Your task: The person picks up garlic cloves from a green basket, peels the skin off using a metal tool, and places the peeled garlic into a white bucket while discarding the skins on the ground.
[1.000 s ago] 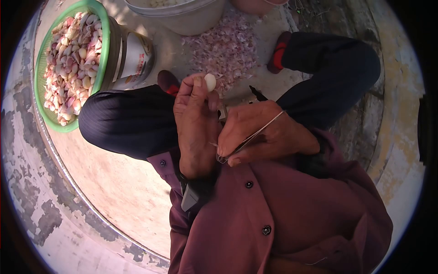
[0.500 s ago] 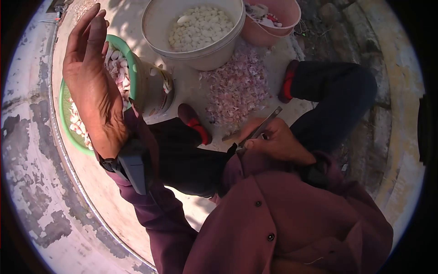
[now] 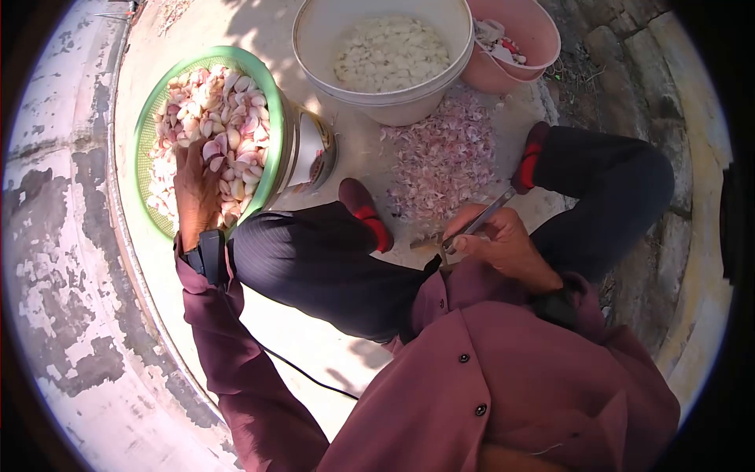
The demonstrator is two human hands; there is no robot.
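Note:
My left hand (image 3: 197, 193) reaches down into a green mesh basket (image 3: 275, 149) heaped with unpeeled garlic cloves (image 3: 228, 118). Its fingers curl around a purplish garlic clove (image 3: 213, 151) on top of the heap; the fingertips are partly hidden. Above my lap my right hand (image 3: 503, 244) grips a small knife (image 3: 481, 220), its metal blade slanting up and to the right.
A white bucket (image 3: 385, 100) holds pale peeled cloves (image 3: 393, 55) in liquid. Beside it stands a pink bucket (image 3: 543, 47) with a few things inside. Papery garlic skins (image 3: 440, 157) lie between my feet. The basket rests against a printed pail (image 3: 314, 153).
My left hand has come down from above the basket into the garlic cloves and closed around one. My right hand keeps the knife over my lap. The view has shifted a little.

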